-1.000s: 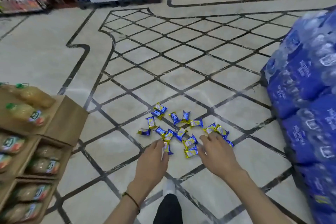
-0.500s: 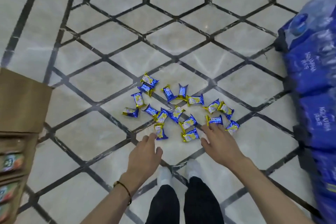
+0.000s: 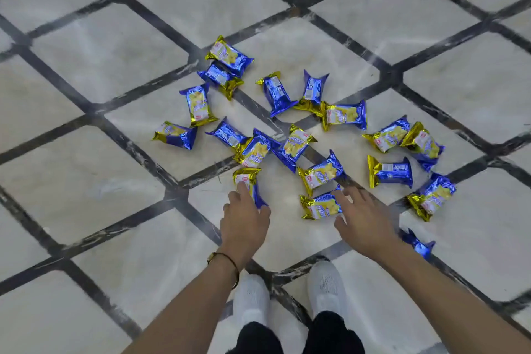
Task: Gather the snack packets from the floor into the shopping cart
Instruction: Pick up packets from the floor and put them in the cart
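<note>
Several blue and gold snack packets (image 3: 293, 145) lie scattered on the marble floor. My left hand (image 3: 244, 224) reaches down with its fingers straight, and its forefinger lies on the nearest packet (image 3: 247, 178); that packet's blue end sits between forefinger and thumb. My right hand (image 3: 363, 223) is spread wide, its fingertips touching another packet (image 3: 320, 207) and close to the one above (image 3: 321, 174). One packet (image 3: 418, 244) lies partly hidden behind my right forearm. The shopping cart is out of view.
The floor is pale marble tiles with dark diagonal bands (image 3: 161, 169). My two white shoes (image 3: 251, 299) stand just below the hands, close to the nearest packets.
The view has dropped and closed in on the packets; the shelf at left and the blue packs at right have left the frame. Both hands have reached forward onto the nearest packets.
</note>
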A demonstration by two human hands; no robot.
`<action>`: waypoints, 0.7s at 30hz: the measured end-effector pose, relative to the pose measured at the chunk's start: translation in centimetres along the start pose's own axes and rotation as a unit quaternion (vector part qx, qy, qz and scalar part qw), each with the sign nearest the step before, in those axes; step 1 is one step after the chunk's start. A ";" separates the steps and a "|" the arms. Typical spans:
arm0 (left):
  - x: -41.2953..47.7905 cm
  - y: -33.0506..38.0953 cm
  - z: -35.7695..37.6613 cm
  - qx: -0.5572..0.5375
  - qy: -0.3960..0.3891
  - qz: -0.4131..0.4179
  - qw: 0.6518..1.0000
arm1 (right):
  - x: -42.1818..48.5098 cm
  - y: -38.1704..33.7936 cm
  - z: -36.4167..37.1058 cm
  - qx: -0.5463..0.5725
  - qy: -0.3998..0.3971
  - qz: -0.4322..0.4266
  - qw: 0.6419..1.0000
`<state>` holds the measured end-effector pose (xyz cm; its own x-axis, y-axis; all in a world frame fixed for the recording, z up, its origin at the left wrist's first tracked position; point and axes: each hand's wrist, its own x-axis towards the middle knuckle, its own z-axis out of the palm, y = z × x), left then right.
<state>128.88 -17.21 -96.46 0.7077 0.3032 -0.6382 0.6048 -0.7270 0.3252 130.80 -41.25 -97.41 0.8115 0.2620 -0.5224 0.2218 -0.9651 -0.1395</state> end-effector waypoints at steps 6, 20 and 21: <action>9.2 -4.7 8.0 0.020 0.065 -0.035 0.997 | 5.8 1.8 10.5 -0.036 0.011 -0.049 0.998; 12.2 -6.8 12.8 -0.079 0.085 0.032 0.993 | 8.8 1.6 17.5 -0.156 0.044 -0.045 0.986; 11.6 -6.7 12.4 -0.076 0.083 0.034 0.993 | 8.6 1.7 17.5 -0.151 0.046 -0.036 0.987</action>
<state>128.49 -16.45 -114.74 0.7913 0.3638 -0.4915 0.5933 -0.6510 0.4734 128.67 -40.67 -116.86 0.8303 0.3430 -0.4393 0.4205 -0.9028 0.0899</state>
